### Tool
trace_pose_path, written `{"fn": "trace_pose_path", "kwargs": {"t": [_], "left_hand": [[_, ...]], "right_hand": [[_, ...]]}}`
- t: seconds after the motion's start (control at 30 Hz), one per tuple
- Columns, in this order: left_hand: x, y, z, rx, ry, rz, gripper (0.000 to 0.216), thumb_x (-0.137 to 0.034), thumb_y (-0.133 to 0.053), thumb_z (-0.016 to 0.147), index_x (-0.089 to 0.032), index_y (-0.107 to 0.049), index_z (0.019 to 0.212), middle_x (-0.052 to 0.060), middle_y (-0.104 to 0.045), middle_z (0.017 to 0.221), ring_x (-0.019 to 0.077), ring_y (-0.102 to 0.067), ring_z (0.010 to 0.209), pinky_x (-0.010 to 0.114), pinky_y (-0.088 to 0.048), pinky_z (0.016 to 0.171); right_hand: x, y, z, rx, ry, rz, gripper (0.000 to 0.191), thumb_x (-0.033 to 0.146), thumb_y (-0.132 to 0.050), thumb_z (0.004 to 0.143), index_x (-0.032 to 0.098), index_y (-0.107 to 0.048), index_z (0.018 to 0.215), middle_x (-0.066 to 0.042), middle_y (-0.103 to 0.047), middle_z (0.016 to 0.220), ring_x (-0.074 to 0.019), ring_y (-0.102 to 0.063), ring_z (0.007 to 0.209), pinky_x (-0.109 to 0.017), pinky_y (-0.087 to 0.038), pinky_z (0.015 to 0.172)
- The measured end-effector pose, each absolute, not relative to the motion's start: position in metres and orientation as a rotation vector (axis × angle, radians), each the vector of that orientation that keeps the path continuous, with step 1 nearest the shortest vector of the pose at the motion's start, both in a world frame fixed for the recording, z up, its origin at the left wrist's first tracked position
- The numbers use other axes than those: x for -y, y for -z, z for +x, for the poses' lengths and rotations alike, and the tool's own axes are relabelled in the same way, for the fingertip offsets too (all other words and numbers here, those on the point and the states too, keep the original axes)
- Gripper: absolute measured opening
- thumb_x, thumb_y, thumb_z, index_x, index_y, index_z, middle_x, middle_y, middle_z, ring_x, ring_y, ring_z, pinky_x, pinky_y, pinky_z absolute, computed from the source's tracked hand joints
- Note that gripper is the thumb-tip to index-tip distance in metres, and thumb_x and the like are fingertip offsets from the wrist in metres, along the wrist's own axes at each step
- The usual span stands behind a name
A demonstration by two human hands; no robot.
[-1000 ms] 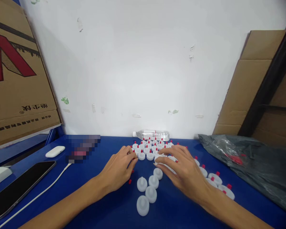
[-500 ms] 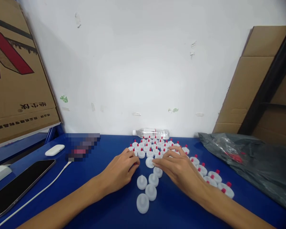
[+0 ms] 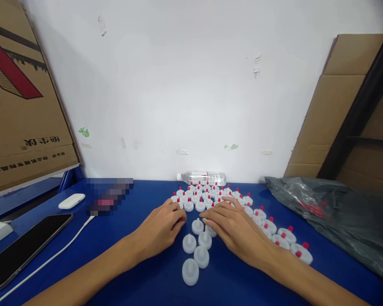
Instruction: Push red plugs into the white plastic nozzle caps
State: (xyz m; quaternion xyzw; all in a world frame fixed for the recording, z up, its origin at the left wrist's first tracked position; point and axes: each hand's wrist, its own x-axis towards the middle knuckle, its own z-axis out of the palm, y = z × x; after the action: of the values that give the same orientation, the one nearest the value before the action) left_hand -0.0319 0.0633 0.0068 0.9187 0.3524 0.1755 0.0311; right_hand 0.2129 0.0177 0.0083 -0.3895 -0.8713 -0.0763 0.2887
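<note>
Several white round plastic caps with a spout, without red tips, stand upright on the blue table; the nearest cap is at the front. By the fingertips of my right hand stands another such cap. The right fingers are stretched out and the thumb tip is close to that cap; whether they touch, I cannot tell. One more cap is partly hidden behind this hand. My left hand rests on the table with curled fingers, beside the red-tipped caps. What it holds, if anything, is hidden.
Many red-tipped caps spread behind and right of my hands. A clear bottle lies along the wall. A grey plastic bag covers the right side. At left are a phone, a white case and a cable.
The bare cap at my right fingertips has come slightly nearer and now stands upright with its spout up. My right hand has shifted a little left. My left hand stays put.
</note>
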Motion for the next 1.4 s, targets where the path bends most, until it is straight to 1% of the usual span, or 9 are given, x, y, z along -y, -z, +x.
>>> {"fn": "trace_pose_path", "kwargs": {"t": [0.17, 0.27, 0.53, 0.7, 0.77, 0.9, 1.13, 1.3, 1.4], "left_hand": [[-0.063, -0.006, -0.032, -1.077, -0.554, 2.838, 0.015, -0.013, -0.052, 0.097, -0.02, -0.065, 0.096, 0.004, -0.064, 0.095, 0.0219, -0.054, 0.094, 0.032, -0.045, 0.078], [-0.063, -0.005, -0.033, -1.077, -0.558, 2.837, 0.015, -0.013, -0.051, 0.097, -0.02, -0.065, 0.094, 0.004, -0.064, 0.095, 0.0217, -0.053, 0.093, 0.032, -0.045, 0.076], [-0.062, -0.006, -0.032, -1.063, -0.604, 2.86, 0.018, -0.015, -0.049, 0.098, -0.019, -0.065, 0.093, 0.005, -0.064, 0.093, 0.0212, -0.054, 0.091, 0.032, -0.046, 0.075], [-0.062, -0.008, -0.031, -1.089, -0.623, 2.852, 0.018, -0.017, -0.048, 0.099, -0.019, -0.065, 0.094, 0.005, -0.066, 0.094, 0.0218, -0.056, 0.092, 0.033, -0.047, 0.076], [-0.063, -0.009, -0.031, -1.098, -0.638, 2.844, 0.018, -0.017, -0.049, 0.098, -0.019, -0.065, 0.093, 0.005, -0.066, 0.093, 0.0217, -0.056, 0.091, 0.032, -0.047, 0.075], [-0.063, -0.011, -0.031, -1.106, -0.67, 2.842, 0.019, -0.018, -0.048, 0.099, -0.019, -0.066, 0.092, 0.006, -0.066, 0.092, 0.0217, -0.056, 0.091, 0.032, -0.046, 0.074], [-0.062, -0.018, -0.032, -1.139, -0.709, 2.819, 0.022, -0.019, -0.044, 0.101, -0.018, -0.065, 0.091, 0.006, -0.065, 0.092, 0.0219, -0.053, 0.091, 0.035, -0.045, 0.079], [-0.063, -0.022, -0.033, -1.151, -0.796, 2.785, 0.022, -0.018, -0.044, 0.1, -0.018, -0.065, 0.091, 0.005, -0.064, 0.088, 0.0217, -0.053, 0.089, 0.035, -0.045, 0.079], [-0.063, -0.022, -0.032, -1.156, -0.829, 2.766, 0.022, -0.018, -0.045, 0.1, -0.017, -0.064, 0.09, 0.005, -0.065, 0.088, 0.0218, -0.053, 0.089, 0.036, -0.045, 0.079]], "right_hand": [[-0.014, -0.011, 0.212, 2.315, 0.197, -1.082, 0.023, 0.026, -0.045, 0.105, 0.026, -0.066, 0.113, -0.001, -0.075, 0.105, -0.0177, -0.067, 0.097, -0.046, -0.034, 0.107], [-0.016, -0.015, 0.217, 2.28, 0.268, -1.113, 0.023, 0.025, -0.045, 0.105, 0.025, -0.067, 0.112, -0.003, -0.074, 0.103, -0.0192, -0.067, 0.096, -0.049, -0.031, 0.108], [-0.026, -0.031, 0.236, 2.202, 0.701, -1.179, 0.03, 0.024, -0.045, 0.103, 0.02, -0.07, 0.085, -0.005, -0.07, 0.077, -0.02, -0.064, 0.08, -0.044, -0.038, 0.098], [-0.026, -0.026, 0.235, 2.258, 0.763, -1.285, 0.043, 0.029, -0.049, 0.101, 0.02, -0.061, 0.061, -0.002, -0.062, 0.056, -0.02, -0.06, 0.068, -0.05, -0.037, 0.098], [-0.027, -0.022, 0.233, 2.285, 0.767, -1.309, 0.046, 0.029, -0.049, 0.101, 0.02, -0.059, 0.056, -0.002, -0.06, 0.052, -0.0199, -0.059, 0.066, -0.052, -0.037, 0.1], [-0.025, -0.017, 0.23, 2.332, 0.762, -1.293, 0.045, 0.025, -0.051, 0.1, 0.021, -0.061, 0.057, -0.002, -0.06, 0.052, -0.0196, -0.06, 0.066, -0.052, -0.036, 0.102], [-0.021, -0.014, 0.225, 2.342, 0.801, -1.332, 0.052, 0.04, -0.05, 0.1, 0.02, -0.065, 0.055, -0.005, -0.062, 0.051, -0.0233, -0.063, 0.069, -0.055, -0.037, 0.1], [-0.021, -0.016, 0.227, 2.366, 0.826, -1.36, 0.049, 0.03, -0.053, 0.099, 0.02, -0.063, 0.052, -0.003, -0.06, 0.049, -0.0201, -0.061, 0.063, -0.051, -0.036, 0.1], [-0.019, -0.021, 0.226, 2.371, 0.815, -1.394, 0.049, 0.028, -0.053, 0.099, 0.019, -0.062, 0.052, -0.003, -0.061, 0.051, -0.0182, -0.06, 0.062, -0.048, -0.035, 0.1]]}}
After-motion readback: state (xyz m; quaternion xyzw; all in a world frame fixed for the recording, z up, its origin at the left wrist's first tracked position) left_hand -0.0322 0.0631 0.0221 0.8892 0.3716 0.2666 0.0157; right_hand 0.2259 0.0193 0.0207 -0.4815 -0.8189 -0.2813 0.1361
